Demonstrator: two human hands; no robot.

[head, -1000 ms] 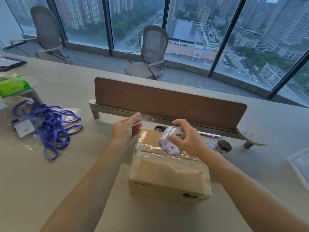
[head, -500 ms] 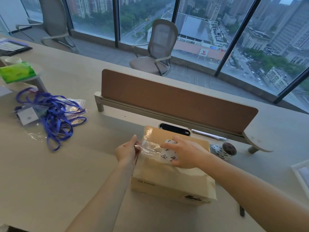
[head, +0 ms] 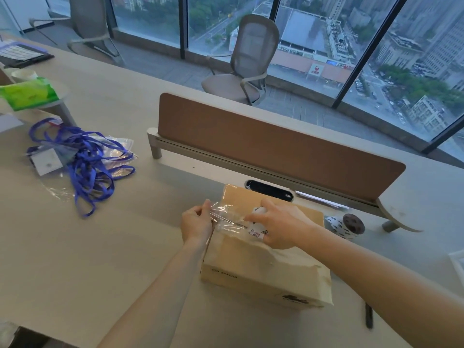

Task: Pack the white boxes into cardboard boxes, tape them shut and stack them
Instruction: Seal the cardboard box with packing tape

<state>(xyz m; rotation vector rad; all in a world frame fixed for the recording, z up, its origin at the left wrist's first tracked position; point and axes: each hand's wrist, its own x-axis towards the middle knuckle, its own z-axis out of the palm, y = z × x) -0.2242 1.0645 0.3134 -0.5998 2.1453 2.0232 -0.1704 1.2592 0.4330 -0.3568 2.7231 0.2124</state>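
Observation:
A closed cardboard box (head: 263, 267) lies on the desk in front of me. My right hand (head: 278, 227) grips a roll of clear tape (head: 257, 231) with a printed core and holds it down on the box's top. A strip of clear tape (head: 224, 216) runs from the roll to the left. My left hand (head: 197, 223) pinches the strip's free end at the box's left edge. No white boxes are in view.
A second tape roll (head: 347, 226) lies right of the box. A brown divider panel (head: 276, 149) stands behind it. Blue lanyards (head: 85, 159) on plastic bags lie at left, a green tissue pack (head: 27, 95) beyond them. A dark pen (head: 368, 315) lies by my right forearm.
Both hands came down from above the box. The roll now sits on the box top and the tape's free end has reached the left edge.

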